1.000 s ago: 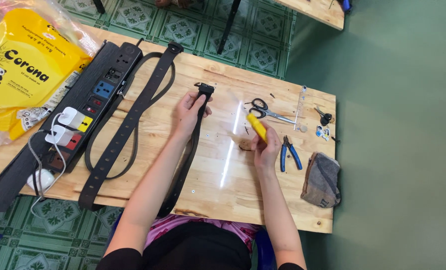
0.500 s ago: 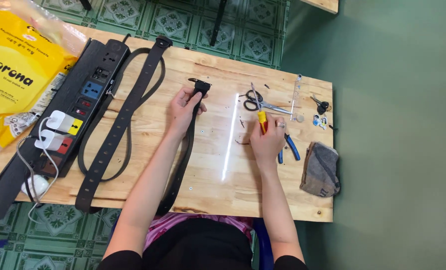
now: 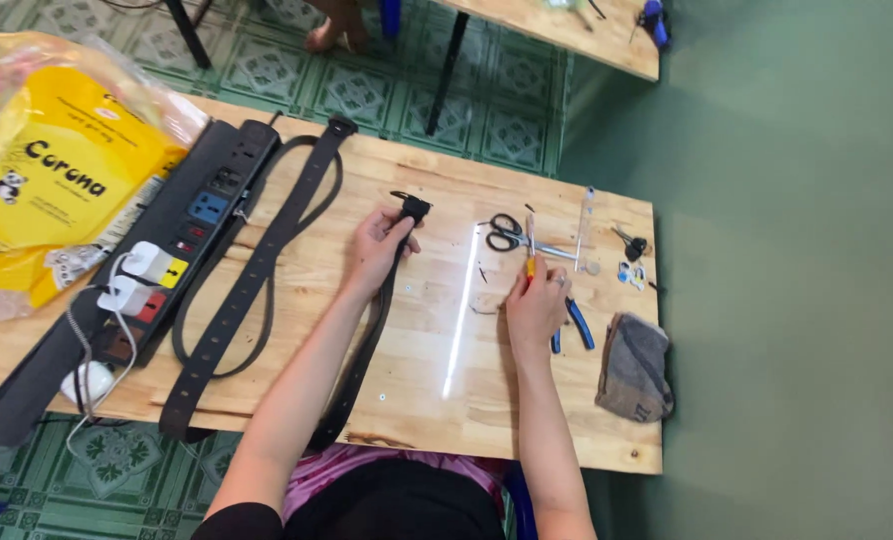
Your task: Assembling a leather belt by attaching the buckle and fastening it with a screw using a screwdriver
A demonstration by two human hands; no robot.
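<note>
- Dark belt strap (image 3: 367,340): it lay on the wooden tabletop (image 3: 417,400), long axis running from the near edge by your body up and away to its buckle end (image 3: 411,207).
- Left hand (image 3: 377,250): your grip was closed around the strap just below the buckle end, so the strap's length trailed back from the grip toward you. This hand was the nearer one to the strap.
- Right hand (image 3: 535,305): your grip was pinched on a yellow-handled tool (image 3: 531,245), tip pointing away from you, apart from the strap and to its right.
- Beyond the tool tip: black-handled scissors (image 3: 507,235); just right of the hand, blue-handled pliers (image 3: 572,325).
- Further right: small keys and bits (image 3: 629,255) and a folded grey cloth (image 3: 635,365) near the right edge.
- To the left: a second, wider belt (image 3: 257,275), a black power strip (image 3: 182,235) with white plugs, and a yellow bag (image 3: 62,190).
- Open room: bare wood lay between your two hands and toward the near edge.
</note>
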